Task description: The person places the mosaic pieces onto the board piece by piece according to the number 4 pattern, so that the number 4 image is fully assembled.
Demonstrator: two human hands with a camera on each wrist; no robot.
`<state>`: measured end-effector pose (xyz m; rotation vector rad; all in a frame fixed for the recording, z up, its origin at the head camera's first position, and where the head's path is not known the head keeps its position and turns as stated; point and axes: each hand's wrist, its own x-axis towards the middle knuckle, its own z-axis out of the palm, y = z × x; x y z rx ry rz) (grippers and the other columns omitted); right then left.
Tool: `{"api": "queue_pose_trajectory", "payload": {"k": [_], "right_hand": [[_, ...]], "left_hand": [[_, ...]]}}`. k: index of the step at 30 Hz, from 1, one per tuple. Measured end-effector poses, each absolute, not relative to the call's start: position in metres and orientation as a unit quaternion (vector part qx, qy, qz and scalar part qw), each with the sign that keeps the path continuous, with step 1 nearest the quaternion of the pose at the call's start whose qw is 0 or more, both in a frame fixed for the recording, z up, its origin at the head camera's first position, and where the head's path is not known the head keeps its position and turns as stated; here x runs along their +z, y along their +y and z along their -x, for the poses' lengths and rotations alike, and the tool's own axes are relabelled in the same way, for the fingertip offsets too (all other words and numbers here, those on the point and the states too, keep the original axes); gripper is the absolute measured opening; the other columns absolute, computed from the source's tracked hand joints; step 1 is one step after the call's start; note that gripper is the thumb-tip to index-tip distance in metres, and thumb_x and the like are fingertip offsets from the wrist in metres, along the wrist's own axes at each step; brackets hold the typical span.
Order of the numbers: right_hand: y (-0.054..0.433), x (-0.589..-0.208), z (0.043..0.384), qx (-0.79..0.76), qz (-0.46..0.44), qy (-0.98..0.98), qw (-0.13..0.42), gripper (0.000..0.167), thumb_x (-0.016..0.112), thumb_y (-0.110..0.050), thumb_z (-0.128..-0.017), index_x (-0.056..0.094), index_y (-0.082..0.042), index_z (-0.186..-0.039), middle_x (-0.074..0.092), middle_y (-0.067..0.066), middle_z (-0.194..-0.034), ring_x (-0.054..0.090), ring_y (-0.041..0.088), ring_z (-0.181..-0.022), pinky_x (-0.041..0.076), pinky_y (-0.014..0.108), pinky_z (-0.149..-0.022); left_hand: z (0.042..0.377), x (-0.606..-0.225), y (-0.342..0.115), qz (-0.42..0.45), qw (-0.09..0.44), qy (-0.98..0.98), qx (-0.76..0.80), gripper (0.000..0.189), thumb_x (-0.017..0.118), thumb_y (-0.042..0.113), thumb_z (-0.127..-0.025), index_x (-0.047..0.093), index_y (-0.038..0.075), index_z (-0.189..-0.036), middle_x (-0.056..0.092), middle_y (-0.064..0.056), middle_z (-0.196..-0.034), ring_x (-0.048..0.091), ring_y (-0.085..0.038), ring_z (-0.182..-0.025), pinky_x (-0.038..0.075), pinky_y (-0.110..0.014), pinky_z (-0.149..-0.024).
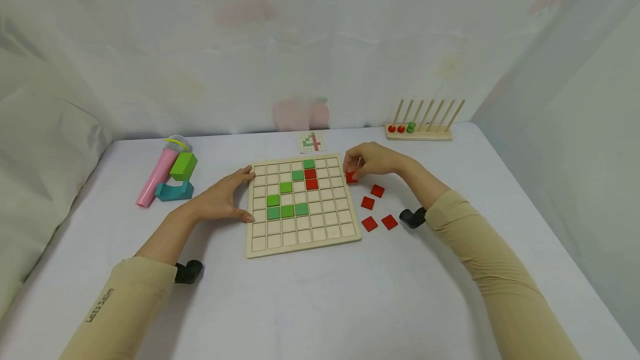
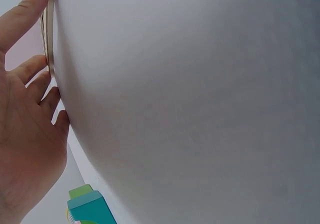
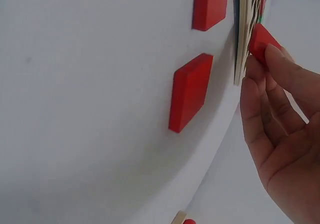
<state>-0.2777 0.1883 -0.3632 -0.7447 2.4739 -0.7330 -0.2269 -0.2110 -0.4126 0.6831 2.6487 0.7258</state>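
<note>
A wooden grid board (image 1: 280, 240) lies on the table, with several green tiles (image 1: 287, 211) and two red tiles (image 1: 311, 184) set in its squares. Against its left edge rests my left hand (image 1: 218, 198), thumb and fingers spread; the left wrist view shows the fingertips touching the rim. Just off the board's right edge, my right hand (image 1: 372, 158) pinches a red tile (image 3: 259, 44) between thumb and fingers. Several loose red tiles (image 1: 368, 203) lie on the table below that hand.
Behind the board lies a pattern card (image 1: 312, 141). A peg stand (image 1: 419, 133) with red and green beads is at the back right. On the left are a pink toy microphone (image 1: 159, 175), a green block (image 1: 184, 166) and a teal block (image 1: 174, 191).
</note>
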Motion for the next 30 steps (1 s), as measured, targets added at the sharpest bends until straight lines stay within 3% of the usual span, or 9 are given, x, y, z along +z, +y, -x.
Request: {"api": "queue_pose_trajectory", "payload": {"k": [18, 30], "right_hand": [[0.16, -0.365, 0.267, -0.321, 0.27, 0.887, 0.192, 0.018, 0.073, -0.006, -0.086, 0.072, -0.015, -0.102, 0.067, 0.005, -0.095, 0.066, 0.017, -0.085, 0.051, 0.025, -0.075], [0.136, -0.366, 0.259, -0.314, 0.298, 0.88, 0.193, 0.018, 0.067, -0.005, -0.089, 0.073, -0.012, -0.105, 0.073, 0.005, -0.101, 0.068, 0.018, -0.088, 0.053, 0.024, -0.078]], "left_hand": [[0.225, -0.409, -0.209, -0.239, 0.157, 0.923, 0.258, 0.114, 0.089, 0.043, -0.066, 0.029, -0.002, -0.152, 0.014, -0.021, -0.166, 0.013, -0.046, -0.153, 0.015, -0.064, -0.122], [0.226, -0.41, -0.21, -0.244, 0.154, 0.923, 0.254, 0.114, 0.089, 0.043, -0.066, 0.029, -0.003, -0.152, 0.014, -0.022, -0.166, 0.014, -0.047, -0.152, 0.016, -0.064, -0.122]]}}
